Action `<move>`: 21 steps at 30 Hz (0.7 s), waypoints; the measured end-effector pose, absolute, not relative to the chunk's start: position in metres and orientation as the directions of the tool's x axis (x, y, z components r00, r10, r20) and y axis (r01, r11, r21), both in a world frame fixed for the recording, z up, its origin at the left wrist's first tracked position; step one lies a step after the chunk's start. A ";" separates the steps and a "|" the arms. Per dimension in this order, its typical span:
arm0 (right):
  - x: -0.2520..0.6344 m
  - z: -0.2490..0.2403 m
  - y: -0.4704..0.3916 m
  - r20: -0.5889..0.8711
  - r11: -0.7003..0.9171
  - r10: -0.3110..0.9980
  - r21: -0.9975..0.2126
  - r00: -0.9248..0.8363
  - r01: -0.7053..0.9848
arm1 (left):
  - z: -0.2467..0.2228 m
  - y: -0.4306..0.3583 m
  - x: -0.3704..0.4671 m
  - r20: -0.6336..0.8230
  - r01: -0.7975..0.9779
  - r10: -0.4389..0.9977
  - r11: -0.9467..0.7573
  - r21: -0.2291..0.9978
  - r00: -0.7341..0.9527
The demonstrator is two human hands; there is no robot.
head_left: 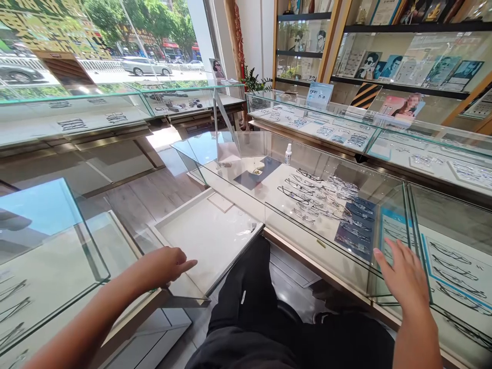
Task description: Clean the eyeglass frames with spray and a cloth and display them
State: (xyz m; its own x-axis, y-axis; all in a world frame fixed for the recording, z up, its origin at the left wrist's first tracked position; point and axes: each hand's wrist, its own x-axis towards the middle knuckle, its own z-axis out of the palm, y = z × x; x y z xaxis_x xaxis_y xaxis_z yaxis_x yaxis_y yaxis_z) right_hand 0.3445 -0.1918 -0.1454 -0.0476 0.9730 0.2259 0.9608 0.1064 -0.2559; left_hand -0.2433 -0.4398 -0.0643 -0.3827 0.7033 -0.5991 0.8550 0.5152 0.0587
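My left hand (167, 264) is above the near left corner of a pulled-out white drawer (200, 236). One of its digits points right, the other fingers are partly hidden, and I see nothing held. Over the front glass of the display case at the right is my right hand (403, 271), open with its fingers apart and nothing in it; whether it touches the glass I cannot tell. Rows of eyeglasses (303, 189) lie inside the case, some on a dark blue tray (355, 225). A flat beige rectangle (221, 202) lies in the drawer.
A white spray bottle (288, 155) stands by the eyeglasses. Another glass case (49, 246) with eyeglasses borders my left arm. More glass counters (315, 123) run along the back, before shelves with pictures (392, 66). My legs (246, 287) are between the cases, below the drawer's right edge.
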 end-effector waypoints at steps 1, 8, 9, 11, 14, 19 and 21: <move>0.345 -0.146 -0.192 0.231 0.108 0.972 -0.256 -0.048 0.961 | -0.066 -0.441 -0.245 -0.612 0.850 0.687 0.525 0.044 -0.393; 0.342 -0.145 -0.193 0.263 0.126 0.963 -0.236 -0.061 0.963 | -0.063 -0.429 -0.247 -0.641 0.895 0.674 0.443 -0.046 -0.367; 0.341 -0.145 -0.193 0.267 0.125 0.962 -0.235 -0.060 0.964 | -0.058 -0.423 -0.244 -0.643 0.909 0.684 0.414 -0.045 -0.343; 0.339 -0.143 -0.194 0.266 0.121 0.962 -0.233 -0.056 0.965 | -0.045 -0.407 -0.236 -0.632 0.935 0.716 0.352 -0.040 -0.297; 0.337 -0.140 -0.196 0.245 0.104 0.969 -0.231 -0.046 0.967 | -0.017 -0.373 -0.220 -0.564 0.973 0.800 0.232 -0.021 -0.203; 0.333 -0.136 -0.197 0.201 0.070 0.979 -0.236 -0.021 0.969 | 0.032 -0.295 -0.181 -0.416 1.000 0.909 0.001 -0.020 -0.009; 0.331 -0.135 -0.198 0.216 0.070 0.976 -0.239 -0.017 0.968 | 0.045 -0.259 -0.162 -0.376 0.996 0.926 -0.064 -0.068 0.033</move>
State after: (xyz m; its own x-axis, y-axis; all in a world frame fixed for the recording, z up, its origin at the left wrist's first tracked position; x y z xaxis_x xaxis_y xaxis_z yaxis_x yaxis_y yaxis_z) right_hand 0.3314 -0.1979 -0.1346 -0.0172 0.9763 0.2159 0.9685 0.0699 -0.2391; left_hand -0.1621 -0.2590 0.0451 0.0335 0.9260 -0.3761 0.9956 -0.0638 -0.0684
